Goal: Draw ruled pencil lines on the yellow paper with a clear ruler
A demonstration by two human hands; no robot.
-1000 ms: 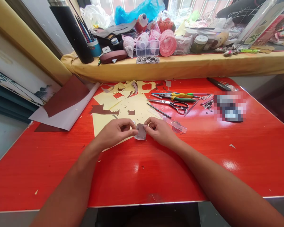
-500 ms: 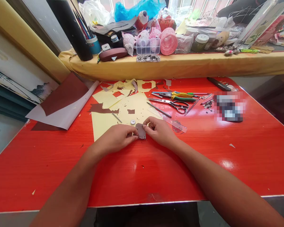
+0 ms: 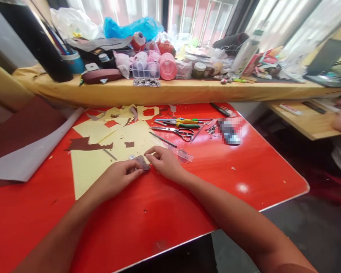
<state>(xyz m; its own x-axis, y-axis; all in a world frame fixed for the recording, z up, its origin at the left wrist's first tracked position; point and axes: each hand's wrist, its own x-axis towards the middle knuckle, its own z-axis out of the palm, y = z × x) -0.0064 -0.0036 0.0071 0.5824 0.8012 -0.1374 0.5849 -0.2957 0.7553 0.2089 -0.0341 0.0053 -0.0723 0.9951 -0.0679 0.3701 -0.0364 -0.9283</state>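
1. Nearest, the glossy red worktop (image 3: 122, 231) lies beneath both forearms.
2. The left hand (image 3: 121, 175) pinches a small grey piece (image 3: 142, 160) between thumb and fingers, just above the worktop. The right hand (image 3: 165, 162) has thumb and forefinger close together at its edge; I cannot tell whether that grip touches it.
3. The piece, thin and flat, appears already cut out; dark specks along its edge may be fittings. Whether more are needed is unclear.
4. Beyond lie matt yellow sheets (image 3: 92, 168), ragged brown scraps (image 3: 86, 144), shiny scissors (image 3: 174, 131) and loose metallic bits (image 3: 212, 130).
5. Farthest, a cloth-draped ledge (image 3: 170, 94) carries crinkled plastic bags (image 3: 133, 27).
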